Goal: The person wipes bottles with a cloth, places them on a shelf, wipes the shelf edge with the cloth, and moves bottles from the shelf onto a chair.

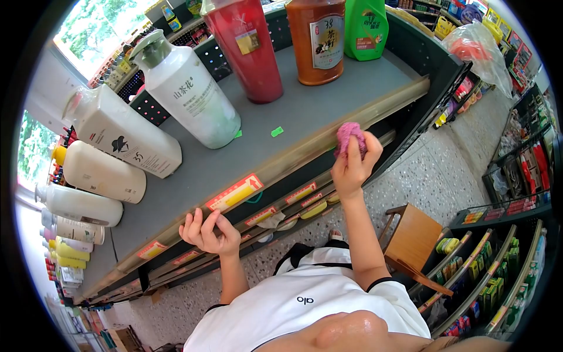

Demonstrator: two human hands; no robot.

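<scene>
My right hand (pixel 355 167) grips a crumpled pink cloth (pixel 350 136) and presses it against the front edge strip (pixel 293 155) of a grey shelf (pixel 193 170). My left hand (pixel 211 234) is at the same strip further left, fingers loosely curled and apart, with nothing in it. Just beside it, a red and yellow price label (pixel 234 192) sits on the strip. Behind my hands stand a white pump bottle (pixel 190 97), a red bottle (pixel 249 56), an amber bottle (pixel 318 44) and a green bottle (pixel 366 29).
More white bottles (pixel 126 132) line the shelf's left side. Small green paper scraps (pixel 277 132) lie on its surface. Lower shelf strips carry labels (pixel 300 193). A wooden stool (pixel 413 234) stands at right by a stocked rack (pixel 492 276). A plastic bag (pixel 481 53) hangs at upper right.
</scene>
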